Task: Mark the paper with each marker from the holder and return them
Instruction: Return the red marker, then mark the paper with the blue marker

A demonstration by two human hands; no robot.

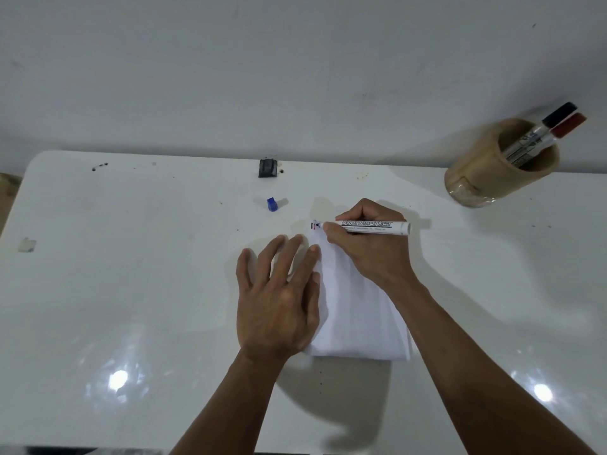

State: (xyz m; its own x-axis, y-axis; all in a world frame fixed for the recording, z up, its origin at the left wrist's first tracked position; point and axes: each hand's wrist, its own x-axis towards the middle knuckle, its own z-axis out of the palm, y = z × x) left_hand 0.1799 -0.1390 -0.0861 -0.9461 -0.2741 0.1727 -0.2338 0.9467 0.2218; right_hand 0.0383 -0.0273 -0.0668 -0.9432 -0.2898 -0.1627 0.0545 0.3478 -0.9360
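A white sheet of folded paper (358,310) lies on the white table (131,257). My left hand (279,297) presses flat on the paper's left edge, fingers spread. My right hand (364,247) grips a white board marker (374,225), uncapped, its tip touching the paper's top left corner, where small dark and red marks (314,226) show. The marker's blue cap (272,204) stands on the table beyond my left hand. At the far right, a tan cylindrical holder (483,178) contains a black-capped marker (555,118) and a red-capped marker (566,126).
A small black block (268,168) sits at the table's far edge against the white wall. A scrap of clear tape (27,245) lies near the left edge. Dark ink spots (99,166) dot the far left of the table.
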